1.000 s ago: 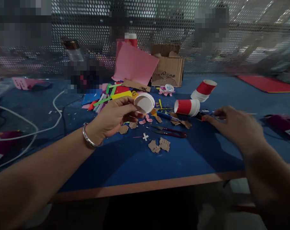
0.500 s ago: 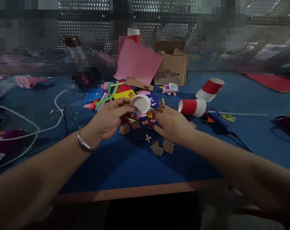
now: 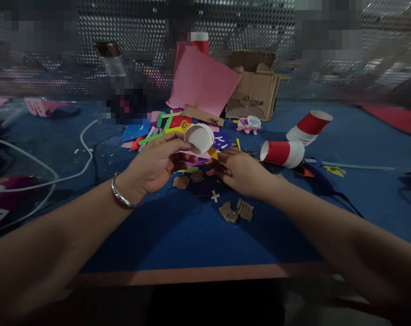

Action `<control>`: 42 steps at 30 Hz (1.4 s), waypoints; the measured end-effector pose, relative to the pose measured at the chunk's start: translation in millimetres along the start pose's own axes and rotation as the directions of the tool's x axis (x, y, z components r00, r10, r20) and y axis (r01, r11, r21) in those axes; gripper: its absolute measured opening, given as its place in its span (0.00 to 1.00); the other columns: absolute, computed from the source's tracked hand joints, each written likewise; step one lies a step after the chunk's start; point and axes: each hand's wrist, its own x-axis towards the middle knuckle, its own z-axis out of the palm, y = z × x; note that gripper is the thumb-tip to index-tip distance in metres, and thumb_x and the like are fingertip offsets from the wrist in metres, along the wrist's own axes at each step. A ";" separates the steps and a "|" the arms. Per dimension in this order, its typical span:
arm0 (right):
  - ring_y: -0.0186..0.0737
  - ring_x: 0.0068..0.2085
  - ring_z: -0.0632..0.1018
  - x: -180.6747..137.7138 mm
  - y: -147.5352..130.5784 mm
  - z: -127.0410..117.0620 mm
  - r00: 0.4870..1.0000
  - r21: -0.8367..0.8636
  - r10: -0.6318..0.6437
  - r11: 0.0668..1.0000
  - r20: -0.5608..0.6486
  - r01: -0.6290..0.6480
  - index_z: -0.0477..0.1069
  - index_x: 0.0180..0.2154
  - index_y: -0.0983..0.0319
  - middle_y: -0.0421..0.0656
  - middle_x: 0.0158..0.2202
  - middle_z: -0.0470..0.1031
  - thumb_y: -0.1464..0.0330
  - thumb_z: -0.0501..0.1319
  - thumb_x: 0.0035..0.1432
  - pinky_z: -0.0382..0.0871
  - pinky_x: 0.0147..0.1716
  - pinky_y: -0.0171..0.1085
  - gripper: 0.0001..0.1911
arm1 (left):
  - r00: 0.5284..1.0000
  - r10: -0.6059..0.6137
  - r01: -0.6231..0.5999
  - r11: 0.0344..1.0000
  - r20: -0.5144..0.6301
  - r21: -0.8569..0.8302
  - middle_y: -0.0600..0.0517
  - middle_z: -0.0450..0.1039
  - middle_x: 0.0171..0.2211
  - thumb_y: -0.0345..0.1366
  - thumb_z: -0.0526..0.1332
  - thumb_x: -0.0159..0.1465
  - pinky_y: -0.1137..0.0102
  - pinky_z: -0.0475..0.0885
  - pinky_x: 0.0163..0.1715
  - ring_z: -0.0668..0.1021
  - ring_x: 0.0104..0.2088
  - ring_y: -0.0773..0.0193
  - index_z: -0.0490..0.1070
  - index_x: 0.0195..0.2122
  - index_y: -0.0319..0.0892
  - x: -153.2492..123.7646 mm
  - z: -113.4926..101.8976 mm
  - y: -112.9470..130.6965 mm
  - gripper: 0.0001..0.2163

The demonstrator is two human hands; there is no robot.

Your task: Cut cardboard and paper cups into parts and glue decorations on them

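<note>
My left hand (image 3: 154,165), with a metal bangle on the wrist, is closed round a small white paper cup (image 3: 199,138) and holds it tilted just above the blue table (image 3: 178,235). My right hand (image 3: 241,172) lies low over the table beside the cup, fingers stretched out toward small pink paper bits (image 3: 210,172) and a green strip (image 3: 188,170). Nothing shows in its fingers. Corrugated cardboard scraps (image 3: 236,210) and a tiny white cross (image 3: 215,196) lie just in front of it.
Two red paper cups (image 3: 282,152) (image 3: 310,124) lie on their sides at the right, next to a dark glue gun (image 3: 316,174) with a cord. Behind are coloured paper scraps (image 3: 158,129), a pink sheet (image 3: 203,81) and a cardboard box (image 3: 255,93). White cable (image 3: 86,154) runs at the left.
My right hand came in from the far right, by the glue gun, to the scraps beside the cup. The left hand kept hold of the cup and turned it a little.
</note>
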 end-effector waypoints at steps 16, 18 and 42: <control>0.51 0.47 0.79 8.3 -6.8 -5.6 0.992 0.051 -0.111 0.993 0.062 0.108 0.79 0.47 0.63 0.52 0.42 0.79 0.72 0.56 0.66 0.74 0.49 0.48 0.14 | 1.000 -0.003 0.003 1.000 -0.025 -0.002 0.52 0.80 0.34 0.29 0.71 0.56 0.73 0.73 0.29 0.79 0.29 0.68 0.78 0.33 0.41 1.5 -1.0 4.1 0.05; 0.50 0.46 0.80 7.8 -7.3 -6.6 0.991 0.052 -0.111 0.993 0.081 0.107 0.80 0.48 0.64 0.52 0.43 0.79 0.74 0.56 0.64 0.74 0.49 0.46 0.15 | 0.999 -0.004 0.003 1.000 -0.032 -0.008 0.53 0.80 0.33 0.28 0.71 0.56 0.73 0.74 0.29 0.79 0.28 0.68 0.77 0.33 0.41 0.7 -0.8 4.8 0.05; 0.36 0.37 0.77 -20.1 -15.6 -31.0 0.900 0.986 0.414 0.148 -0.134 0.079 0.84 0.31 0.56 0.39 0.34 0.81 0.63 0.78 0.51 0.72 0.40 0.38 0.07 | 0.901 0.335 -0.434 0.693 0.277 0.575 0.54 0.76 0.29 0.34 0.69 0.56 0.71 0.73 0.30 0.78 0.29 0.66 0.74 0.37 0.42 -11.1 3.2 -16.1 0.09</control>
